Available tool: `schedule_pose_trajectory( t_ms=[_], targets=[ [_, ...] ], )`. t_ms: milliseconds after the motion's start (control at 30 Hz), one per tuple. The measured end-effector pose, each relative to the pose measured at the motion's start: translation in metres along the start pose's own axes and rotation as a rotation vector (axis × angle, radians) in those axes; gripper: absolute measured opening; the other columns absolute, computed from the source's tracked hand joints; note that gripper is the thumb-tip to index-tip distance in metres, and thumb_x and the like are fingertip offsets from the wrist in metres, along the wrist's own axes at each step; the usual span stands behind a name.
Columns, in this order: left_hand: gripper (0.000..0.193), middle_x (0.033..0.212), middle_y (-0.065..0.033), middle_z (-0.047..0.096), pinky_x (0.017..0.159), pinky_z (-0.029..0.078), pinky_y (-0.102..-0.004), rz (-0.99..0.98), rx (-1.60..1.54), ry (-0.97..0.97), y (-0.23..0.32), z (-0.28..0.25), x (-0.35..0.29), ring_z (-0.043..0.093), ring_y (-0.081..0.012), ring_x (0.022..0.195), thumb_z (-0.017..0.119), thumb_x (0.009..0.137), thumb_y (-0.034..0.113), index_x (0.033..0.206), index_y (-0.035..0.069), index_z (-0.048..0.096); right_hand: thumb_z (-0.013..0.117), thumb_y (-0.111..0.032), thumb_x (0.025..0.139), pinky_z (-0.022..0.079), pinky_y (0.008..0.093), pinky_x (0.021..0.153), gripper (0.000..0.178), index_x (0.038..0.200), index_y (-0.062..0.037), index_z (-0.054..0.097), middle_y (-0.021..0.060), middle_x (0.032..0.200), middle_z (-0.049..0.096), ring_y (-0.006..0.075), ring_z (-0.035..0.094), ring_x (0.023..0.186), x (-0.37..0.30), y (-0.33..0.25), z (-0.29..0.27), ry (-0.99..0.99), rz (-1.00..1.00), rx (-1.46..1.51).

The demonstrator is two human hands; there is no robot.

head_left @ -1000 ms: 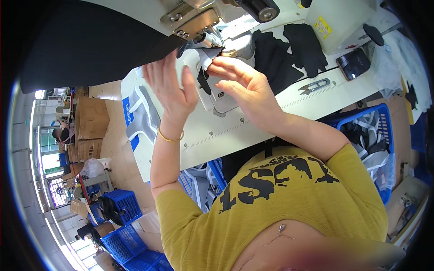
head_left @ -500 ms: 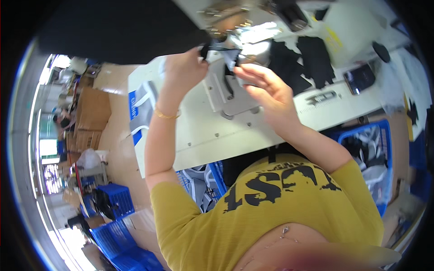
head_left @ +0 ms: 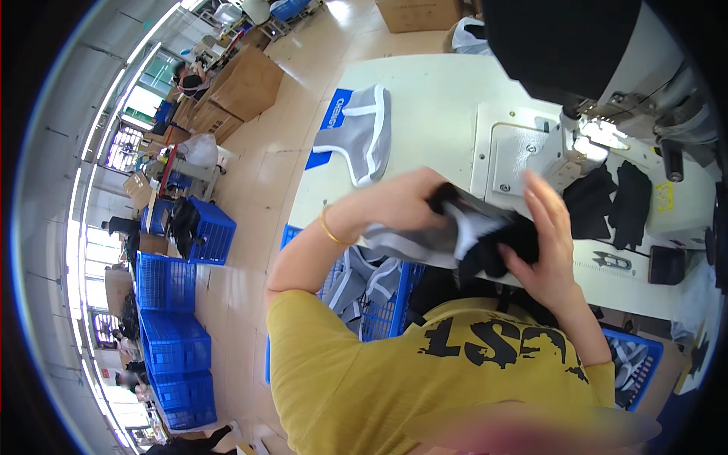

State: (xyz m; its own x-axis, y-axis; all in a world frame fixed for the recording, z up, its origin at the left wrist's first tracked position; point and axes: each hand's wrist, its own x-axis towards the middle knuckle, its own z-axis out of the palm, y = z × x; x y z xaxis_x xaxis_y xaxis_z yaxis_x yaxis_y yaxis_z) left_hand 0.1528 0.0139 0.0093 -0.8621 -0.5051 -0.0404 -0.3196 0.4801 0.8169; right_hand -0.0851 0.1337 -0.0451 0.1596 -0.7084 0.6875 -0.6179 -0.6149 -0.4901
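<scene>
My left hand [head_left: 413,199] is closed on a sewn fabric piece [head_left: 409,244], grey with white binding and black parts, held over the near table edge. It is partly folded and slightly blurred. My right hand [head_left: 550,246] is at its black end, the thumb lying over the cloth and the fingers stretched upward behind it. Beyond the hands stands a sewing machine [head_left: 565,57] with a dark head and a metal plate [head_left: 523,155]. Another grey piece with white binding [head_left: 368,136] lies flat at the table's left over a blue patch.
Black cut pieces [head_left: 631,205], a dark phone-like object [head_left: 666,265] and a metal slide plate [head_left: 611,261] lie right of the machine. Blue baskets of grey pieces stand below the table, at left [head_left: 387,315] and right [head_left: 644,371]. Blue crates [head_left: 174,341] line the floor.
Both hands have come back from the machine's needle area towards my body, bringing the fabric piece with them. The view has turned, showing more of the table's left side and the floor.
</scene>
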Motion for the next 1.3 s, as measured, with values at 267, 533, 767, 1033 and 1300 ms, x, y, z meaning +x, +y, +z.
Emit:
schedule_pose_trajectory(
  t_ms=[267,533,767,1033,1300],
  targets=[
    [0.053,0.112,-0.0154,0.068,0.093,0.049,-0.0398,-0.343,0.581,0.524,-0.078,-0.017,0.015,0.064,-0.0281,0.106,0.073,0.086,0.036,0.123,0.000,0.061,0.066,0.003,0.077,0.045,0.0366,0.099,0.028,0.105,-0.0011,0.064,0.0113,0.106,0.066,0.0250,0.062,0.105,-0.165,0.076,-0.122,-0.117,0.670,0.175],
    [0.093,0.146,-0.0269,0.042,0.106,0.039,-0.0536,-0.980,0.829,1.040,-0.253,-0.085,-0.045,0.037,-0.0439,0.138,0.074,0.077,0.050,0.140,-0.009,0.040,0.069,-0.009,0.064,0.052,0.0371,0.085,0.057,0.118,0.0034,0.063,0.0168,0.106,0.070,0.0296,0.068,0.093,-0.285,0.067,-0.321,-0.868,1.343,-0.310],
    [0.026,0.080,-0.0132,0.070,0.074,0.053,-0.0331,-0.847,-0.014,1.096,-0.292,-0.149,-0.091,0.068,-0.0227,0.083,0.067,0.066,0.009,0.089,-0.002,0.075,0.070,-0.012,0.074,0.051,0.0385,0.091,0.045,0.116,0.0020,0.063,0.0172,0.108,0.069,0.0296,0.067,0.102,-0.156,0.044,-0.189,-0.769,0.950,-0.122],
    [0.018,0.077,-0.0025,0.060,0.064,0.041,-0.0249,0.049,0.482,0.707,-0.065,-0.101,-0.051,0.056,-0.0139,0.074,0.055,0.066,-0.011,0.068,0.003,0.065,0.071,-0.009,0.080,0.051,0.0412,0.086,0.037,0.116,-0.0023,0.064,0.0142,0.112,0.068,0.0343,0.064,0.097,-0.018,0.012,-0.096,-0.687,0.140,0.186],
    [0.010,0.075,0.0019,0.060,0.103,0.039,-0.0483,0.517,0.702,0.120,0.073,-0.018,-0.003,0.065,-0.0243,0.100,0.065,0.061,0.004,0.062,0.011,0.058,0.072,-0.010,0.077,0.046,0.0452,0.097,0.047,0.121,-0.0059,0.057,0.0118,0.121,0.061,0.0317,0.058,0.113,0.062,0.002,0.011,-0.020,-0.187,-0.062]
  ],
)
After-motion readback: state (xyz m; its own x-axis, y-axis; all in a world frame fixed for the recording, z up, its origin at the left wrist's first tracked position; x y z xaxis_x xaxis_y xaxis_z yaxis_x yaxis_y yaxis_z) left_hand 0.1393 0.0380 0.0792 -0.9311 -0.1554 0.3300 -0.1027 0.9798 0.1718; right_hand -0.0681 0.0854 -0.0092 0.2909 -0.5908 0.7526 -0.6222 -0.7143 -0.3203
